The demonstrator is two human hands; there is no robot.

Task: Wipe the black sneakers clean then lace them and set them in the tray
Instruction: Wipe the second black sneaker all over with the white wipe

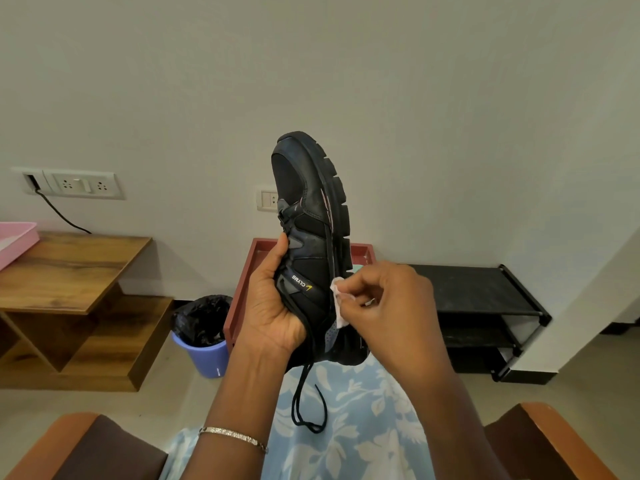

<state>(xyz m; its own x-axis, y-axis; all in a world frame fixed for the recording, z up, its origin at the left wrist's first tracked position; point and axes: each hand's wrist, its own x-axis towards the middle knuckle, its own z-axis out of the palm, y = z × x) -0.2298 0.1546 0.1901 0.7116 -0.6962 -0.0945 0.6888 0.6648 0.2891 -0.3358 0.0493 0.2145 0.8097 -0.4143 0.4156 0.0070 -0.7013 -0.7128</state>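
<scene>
A black sneaker (308, 209) is held up in front of me, toe pointing up and its lugged sole facing right. My left hand (273, 299) grips it around the tongue and collar. Its black lace (304, 403) hangs loose over my lap. My right hand (388, 299) pinches a small white wipe (337, 303) against the sneaker's side near the heel. Behind the sneaker a dark red tray (256, 258) stands on the floor, mostly hidden. No second sneaker is in view.
A blue bin with a black liner (204, 330) stands left of the tray. A wooden side table (69, 265) with a pink tray (15, 237) is at the left. A black shoe rack (478, 306) stands at the right. Chair arms (554, 441) flank my lap.
</scene>
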